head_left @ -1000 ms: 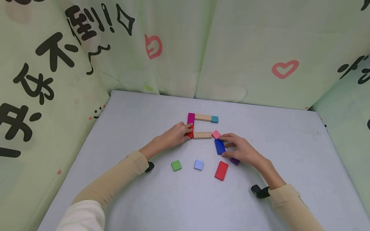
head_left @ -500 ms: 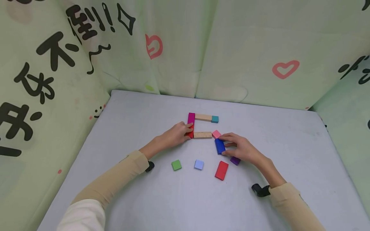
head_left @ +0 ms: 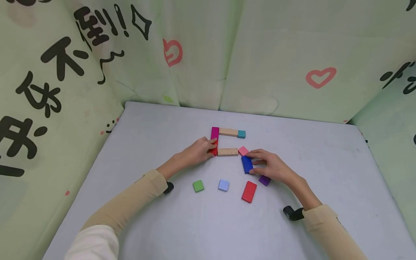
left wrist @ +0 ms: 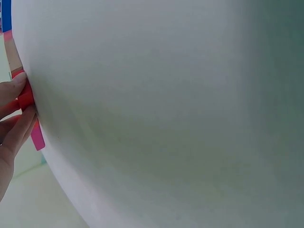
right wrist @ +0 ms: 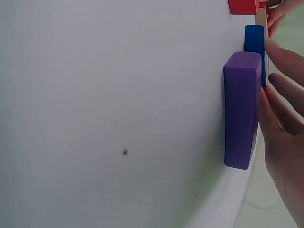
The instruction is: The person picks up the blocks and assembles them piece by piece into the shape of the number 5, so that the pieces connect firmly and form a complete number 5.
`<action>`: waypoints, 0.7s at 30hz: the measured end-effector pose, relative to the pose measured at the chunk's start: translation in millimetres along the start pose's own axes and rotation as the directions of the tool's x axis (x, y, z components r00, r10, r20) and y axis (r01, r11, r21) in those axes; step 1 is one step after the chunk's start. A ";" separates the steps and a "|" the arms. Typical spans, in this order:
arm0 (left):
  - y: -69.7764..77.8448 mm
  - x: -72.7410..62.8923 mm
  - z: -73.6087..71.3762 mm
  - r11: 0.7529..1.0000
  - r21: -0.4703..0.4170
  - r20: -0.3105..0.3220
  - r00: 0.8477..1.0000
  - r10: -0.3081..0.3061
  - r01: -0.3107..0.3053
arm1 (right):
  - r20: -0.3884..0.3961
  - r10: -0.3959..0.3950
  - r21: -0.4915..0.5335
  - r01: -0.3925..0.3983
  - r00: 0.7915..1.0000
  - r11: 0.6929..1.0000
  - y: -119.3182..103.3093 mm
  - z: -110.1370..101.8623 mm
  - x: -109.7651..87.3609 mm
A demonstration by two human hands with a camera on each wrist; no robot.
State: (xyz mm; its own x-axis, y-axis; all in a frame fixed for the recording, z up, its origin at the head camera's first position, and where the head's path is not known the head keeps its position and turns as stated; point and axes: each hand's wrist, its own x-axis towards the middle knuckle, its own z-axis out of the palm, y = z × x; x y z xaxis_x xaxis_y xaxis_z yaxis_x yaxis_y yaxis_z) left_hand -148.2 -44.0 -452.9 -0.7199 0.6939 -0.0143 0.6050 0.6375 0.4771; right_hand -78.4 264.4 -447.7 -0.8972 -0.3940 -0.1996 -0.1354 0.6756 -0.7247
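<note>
In the head view my left hand (head_left: 197,151) pinches a red block (left wrist: 26,97), thumb at its near end and fingers toward a magenta block (head_left: 215,132) behind it. My right hand (head_left: 273,166) holds a blue block (head_left: 247,165) by its ends, thumb at the near one, index finger at the far one by a tilted pink block (head_left: 243,151). Between the hands lies a plain wooden block (head_left: 227,152), running from the red block to the pink one. A second wooden block (head_left: 228,132) joins the magenta block's far end to a teal block (head_left: 241,134).
Beside the right hand lies a purple block (right wrist: 242,109), large in the right wrist view. Nearer the person are a loose red block (head_left: 248,191), a light blue block (head_left: 223,185) and a green block (head_left: 198,186). Printed curtains (head_left: 260,54) enclose the white table (head_left: 182,231).
</note>
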 end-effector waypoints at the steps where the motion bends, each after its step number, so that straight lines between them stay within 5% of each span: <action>1: 0.1 0.2 0.1 1.000 0.001 0.001 1.000 0.001 -0.001 | -0.008 -0.011 0.002 0.011 1.000 1.000 0.7 -0.1 -0.6; 21: 0.0 -0.4 1.3 1.000 -0.003 0.004 1.000 -0.009 0.009 | -0.119 -0.064 -0.057 0.057 0.991 0.997 5.0 -2.3 -12.3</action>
State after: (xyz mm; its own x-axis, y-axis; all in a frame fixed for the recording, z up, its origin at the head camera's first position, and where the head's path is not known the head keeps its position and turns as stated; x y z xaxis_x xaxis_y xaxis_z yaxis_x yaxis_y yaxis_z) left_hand -147.5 -43.8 -454.1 -0.7241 0.6894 -0.0223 0.5971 0.6427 0.4800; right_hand -69.0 274.0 -447.3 -0.9303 -0.3594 -0.0732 -0.2104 0.6865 -0.6960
